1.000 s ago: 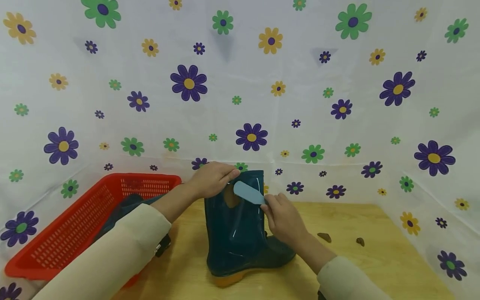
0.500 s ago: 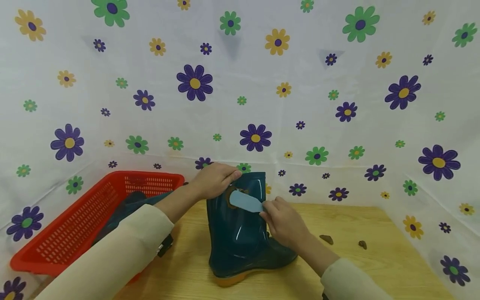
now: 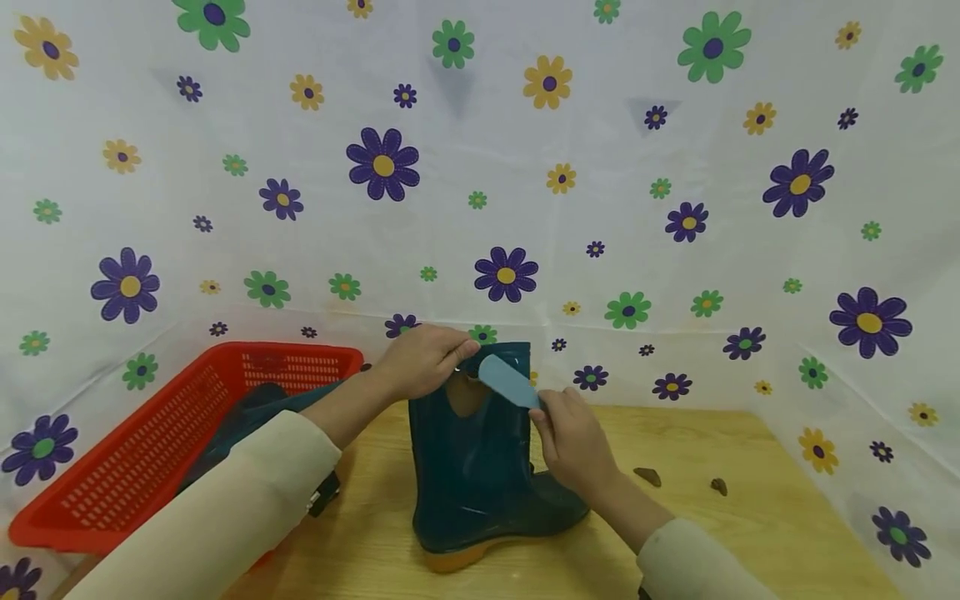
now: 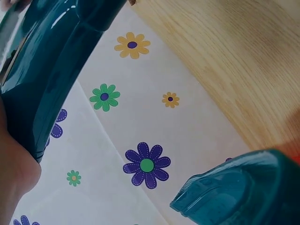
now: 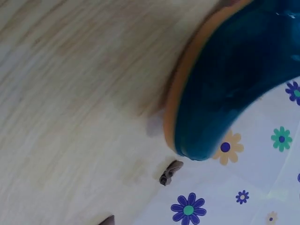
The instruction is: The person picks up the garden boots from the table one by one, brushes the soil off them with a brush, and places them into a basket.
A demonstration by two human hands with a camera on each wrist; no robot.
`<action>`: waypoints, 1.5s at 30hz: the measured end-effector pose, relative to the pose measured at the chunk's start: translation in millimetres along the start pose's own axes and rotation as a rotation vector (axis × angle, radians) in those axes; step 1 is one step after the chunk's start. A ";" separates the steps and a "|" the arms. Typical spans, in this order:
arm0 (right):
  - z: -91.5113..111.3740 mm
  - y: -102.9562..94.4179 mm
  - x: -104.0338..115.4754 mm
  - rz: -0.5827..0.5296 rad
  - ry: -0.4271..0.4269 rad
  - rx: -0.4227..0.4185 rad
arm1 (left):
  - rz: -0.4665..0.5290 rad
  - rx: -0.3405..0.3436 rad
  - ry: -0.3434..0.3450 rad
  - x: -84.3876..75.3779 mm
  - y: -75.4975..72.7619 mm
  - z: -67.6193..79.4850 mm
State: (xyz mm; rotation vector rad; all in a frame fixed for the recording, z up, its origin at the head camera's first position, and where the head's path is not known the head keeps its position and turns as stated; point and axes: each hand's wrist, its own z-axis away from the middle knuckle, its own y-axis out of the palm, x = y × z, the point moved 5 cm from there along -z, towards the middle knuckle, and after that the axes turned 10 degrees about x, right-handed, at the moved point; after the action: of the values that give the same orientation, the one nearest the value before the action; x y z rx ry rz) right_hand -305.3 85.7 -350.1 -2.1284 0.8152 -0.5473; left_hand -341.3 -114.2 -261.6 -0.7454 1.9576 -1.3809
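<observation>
A dark teal rubber boot (image 3: pixel 468 467) with an orange-tan sole stands upright on the wooden table, toe to the right. My left hand (image 3: pixel 427 362) grips the top of its shaft; the thumb shows, and the other fingertips are hidden. On the upper shaft is a brown, mud-like patch (image 3: pixel 467 398). My right hand (image 3: pixel 573 433) holds a light blue flat-bladed scraper (image 3: pixel 508 383), its blade slanting up left across the patch's upper right edge; I cannot tell whether it touches. In the right wrist view the boot's toe (image 5: pixel 201 117) appears, but no hand.
At the left stands a red perforated basket (image 3: pixel 135 450) with another teal boot (image 3: pixel 247 425) in it. Small brown clumps (image 3: pixel 647 477) lie on the table (image 3: pixel 697 533) right of the toe. Flowered white sheeting (image 3: pixel 450 233) rises behind and at the sides.
The scraper went from the upper patch down and left half a second ago, then back up and right now. The left hand and the boot stay put; the head view shifts slightly.
</observation>
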 end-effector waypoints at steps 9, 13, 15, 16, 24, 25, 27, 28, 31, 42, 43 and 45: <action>-10.3 -4.5 -2.0 0.024 -0.018 0.031 | -0.003 -0.012 -0.008 1.4 -8.9 -2.1; -17.7 -7.6 1.5 0.061 -0.048 0.043 | -0.014 -0.031 -0.014 4.1 -12.6 -3.2; -19.6 -7.5 2.3 0.072 -0.067 0.050 | -0.017 -0.036 -0.020 4.5 -14.0 -2.8; -20.2 -7.9 2.3 0.070 -0.068 0.047 | -0.017 -0.035 -0.021 4.3 -14.5 -2.7; -25.5 -9.7 0.0 0.065 -0.078 0.013 | -0.041 -0.051 0.004 3.0 -21.3 -3.6; -26.6 -10.1 -0.2 0.056 -0.077 0.009 | -0.046 -0.055 0.004 3.4 -22.4 -3.9; -28.7 -10.0 0.0 0.049 -0.076 0.017 | -0.057 -0.065 0.003 4.6 -25.2 -4.2; -29.8 -10.4 0.5 0.043 -0.076 0.025 | -0.058 -0.066 -0.004 5.6 -26.4 -4.4; -33.0 -10.0 0.4 0.026 -0.064 0.039 | -0.072 -0.063 -0.017 7.8 -30.0 -4.5; -28.9 -15.5 4.5 0.036 -0.024 -0.021 | -0.077 -0.049 -0.006 10.8 -26.5 7.2; -26.7 -13.8 5.8 0.046 -0.034 -0.024 | -0.082 -0.048 -0.007 11.4 -24.0 9.3; -23.8 -9.7 8.1 0.070 -0.061 -0.004 | -0.092 -0.072 -0.013 10.7 -21.4 11.4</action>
State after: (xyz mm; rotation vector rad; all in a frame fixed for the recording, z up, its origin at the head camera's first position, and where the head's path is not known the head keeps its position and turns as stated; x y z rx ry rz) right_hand -310.5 72.6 -327.1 -2.1011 0.8535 -0.4426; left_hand -337.6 -135.3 -246.0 -0.8854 1.9943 -1.3609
